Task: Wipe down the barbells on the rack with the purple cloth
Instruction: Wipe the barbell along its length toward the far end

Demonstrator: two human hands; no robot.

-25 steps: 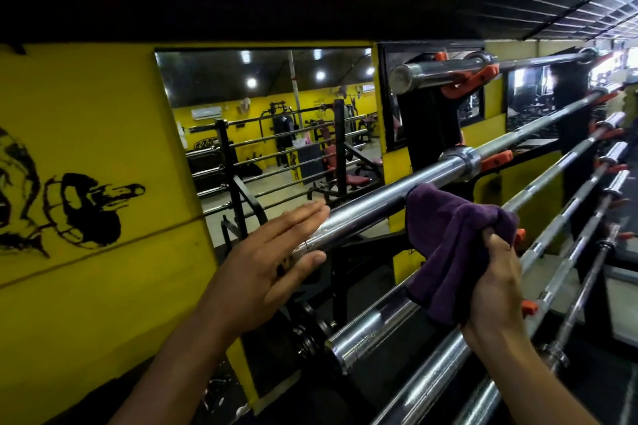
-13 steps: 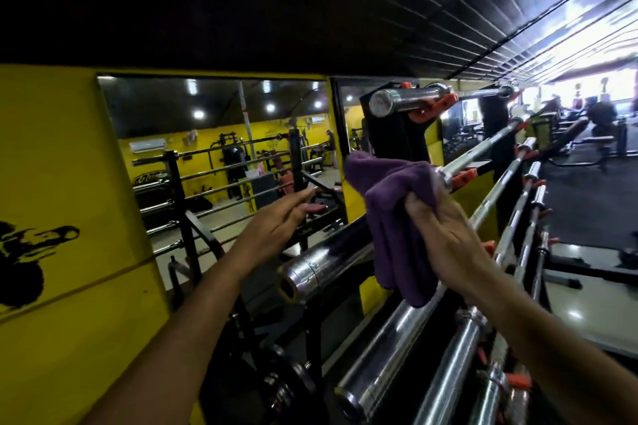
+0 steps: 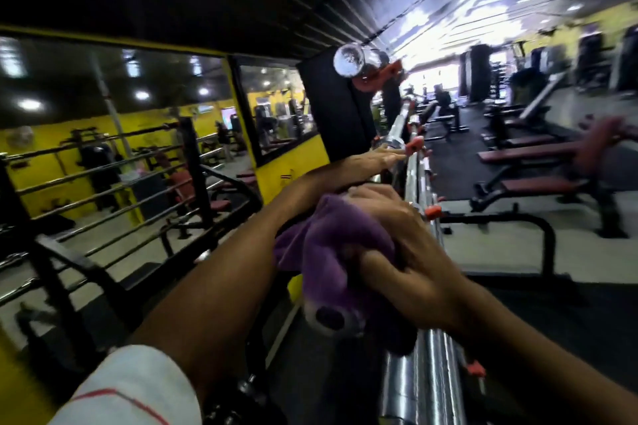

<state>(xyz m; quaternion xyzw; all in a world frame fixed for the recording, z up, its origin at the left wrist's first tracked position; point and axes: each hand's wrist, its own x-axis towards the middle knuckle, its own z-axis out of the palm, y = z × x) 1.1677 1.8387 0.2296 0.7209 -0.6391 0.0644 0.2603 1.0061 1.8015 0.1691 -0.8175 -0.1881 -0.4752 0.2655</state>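
A gym worker's right hand [image 3: 411,269] has its fingers clamped round the purple cloth [image 3: 331,252], bunched over a chrome barbell [image 3: 423,366] on the rack [image 3: 331,114]. The left hand [image 3: 373,162] reaches fwd w/ fingers straight and together, touching the bar farther along. Cloth looks soft, light, easily wadded; best gripped in a fistful wrapped round the shaft. Barbell looks heavy, rigid, slick (polished steel), so prob. better wiped in place than lifted. Frame blurred; other bars run alongside.
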